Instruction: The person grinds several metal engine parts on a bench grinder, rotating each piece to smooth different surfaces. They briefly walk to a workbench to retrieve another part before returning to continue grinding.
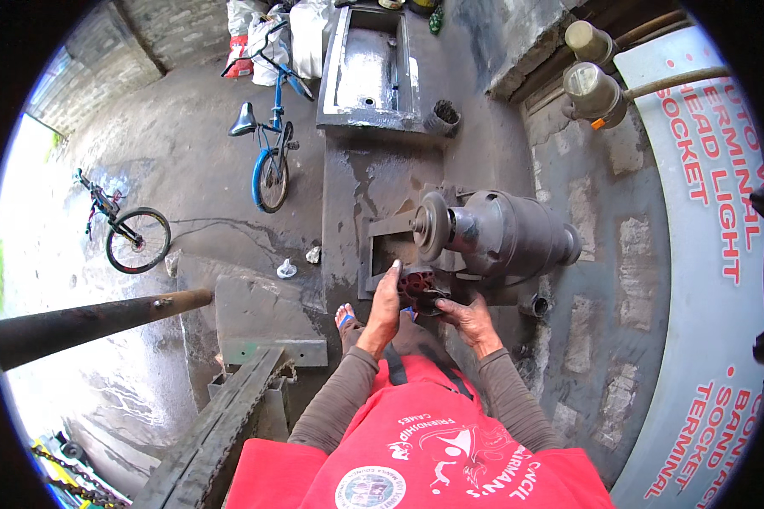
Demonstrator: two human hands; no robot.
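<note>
Both of my hands hold a dark round metal part (418, 285) with reddish hollows inside; its exact kind I cannot make out. My left hand (384, 305) grips its left side, fingers pointing away from me. At its near right edge my right hand (471, 321) pinches it with thumb and fingers, beside a dark curved piece that may belong to it. Just beyond the hands, a grey bench motor (518, 233) carries a round wheel (431, 226) on its left end. The wheel and the part are apart.
Below the wheel is a metal frame (382, 227) on a concrete ledge. A stone sink (329, 76) stands behind it. Two bicycles, one blue (273, 140) and one dark (136, 237), are at the left. A metal pole (102, 322) and beam (204, 433) flank my left. A signboard (688, 254) lines the right.
</note>
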